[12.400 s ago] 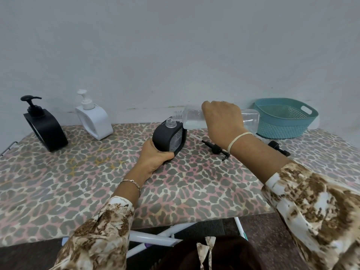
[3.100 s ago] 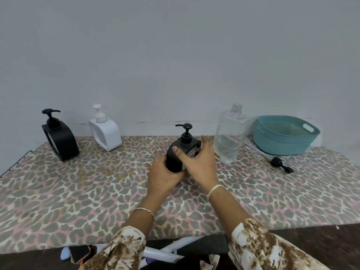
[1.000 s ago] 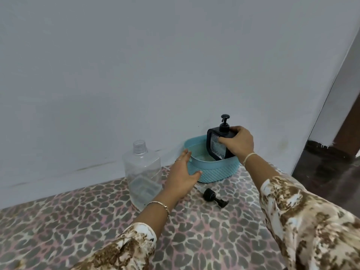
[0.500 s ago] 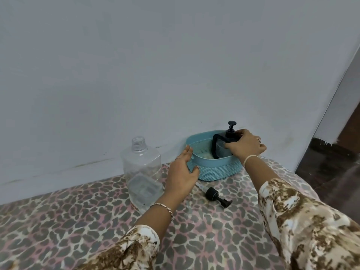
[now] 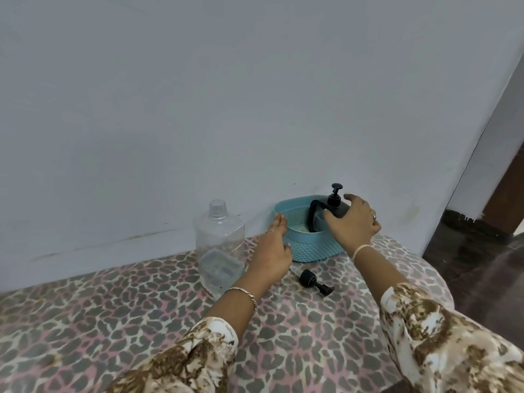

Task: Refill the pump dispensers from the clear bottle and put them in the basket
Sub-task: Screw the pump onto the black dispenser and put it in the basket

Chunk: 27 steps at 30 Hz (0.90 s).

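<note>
Black pump dispenser (image 5: 334, 205) stands upright inside the basket (image 5: 312, 248), toward its right end. Only its pump, shoulder and one dark side edge show; the near basket wall and the right hand cover the rest.

Left of the basket, near it but apart, stands the clear bottle (image 5: 219, 245), uncapped, its liquid level hard to read through the plastic. The left hand (image 5: 272, 251) lies between bottle and basket, fingers straight and pressed together, fingertips against the basket's left rim; its palm is hidden.

In front of the basket, a loose black pump head (image 5: 310, 279) lies on its side on the leopard-print cloth (image 5: 113, 307), its clear tube partly behind the left hand.

Over the basket's right end the right hand (image 5: 351, 225) cups the dispenser: thumb on the front face, index finger spread apart behind the pump, remaining fingers curved over the far shoulder, tips out of sight.

The basket's back rim sits close to the wall (image 5: 255, 109); whether it touches cannot be told. Right of the basket the cloth curves down at the table's edge, with dark floor (image 5: 482, 265) beyond. Nearer than the basket, a broad stretch of cloth shows between the left sleeve (image 5: 184, 364) and the right sleeve (image 5: 439, 336).
</note>
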### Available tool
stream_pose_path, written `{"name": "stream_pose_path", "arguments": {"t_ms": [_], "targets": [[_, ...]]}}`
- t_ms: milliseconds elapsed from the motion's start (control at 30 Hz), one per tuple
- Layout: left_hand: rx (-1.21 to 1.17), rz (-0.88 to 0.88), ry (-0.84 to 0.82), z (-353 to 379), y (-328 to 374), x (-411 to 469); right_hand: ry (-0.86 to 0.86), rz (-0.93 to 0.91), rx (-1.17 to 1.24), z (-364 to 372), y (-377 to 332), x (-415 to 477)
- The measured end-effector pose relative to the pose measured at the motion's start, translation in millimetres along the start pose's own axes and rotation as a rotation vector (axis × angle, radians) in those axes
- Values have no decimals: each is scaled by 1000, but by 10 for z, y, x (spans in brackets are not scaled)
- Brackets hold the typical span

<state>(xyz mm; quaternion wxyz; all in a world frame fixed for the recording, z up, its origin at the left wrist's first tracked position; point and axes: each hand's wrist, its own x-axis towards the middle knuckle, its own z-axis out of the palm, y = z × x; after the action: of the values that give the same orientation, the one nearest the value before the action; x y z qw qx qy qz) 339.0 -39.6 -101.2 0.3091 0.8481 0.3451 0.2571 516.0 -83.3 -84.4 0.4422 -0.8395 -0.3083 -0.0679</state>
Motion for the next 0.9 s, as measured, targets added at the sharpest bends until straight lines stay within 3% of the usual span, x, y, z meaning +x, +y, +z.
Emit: {"name": "stream_pose_path", "arguments": {"t_ms": [267, 567, 733, 900], "targets": [[-202, 48, 155, -277, 70, -702, -29, -180, 247, -218, -268, -913], [-255, -83, 439, -803, -468, -1580, -166, -370, 312, 4, -685, -2232], [-227, -209, 583, -1152, -923, -1938, -354, -526, 272, 281, -1074, -2743], [-82, -344, 855, -1690, -1365, -2215, -601, -613, 151, 693, -1435, -2988]]}}
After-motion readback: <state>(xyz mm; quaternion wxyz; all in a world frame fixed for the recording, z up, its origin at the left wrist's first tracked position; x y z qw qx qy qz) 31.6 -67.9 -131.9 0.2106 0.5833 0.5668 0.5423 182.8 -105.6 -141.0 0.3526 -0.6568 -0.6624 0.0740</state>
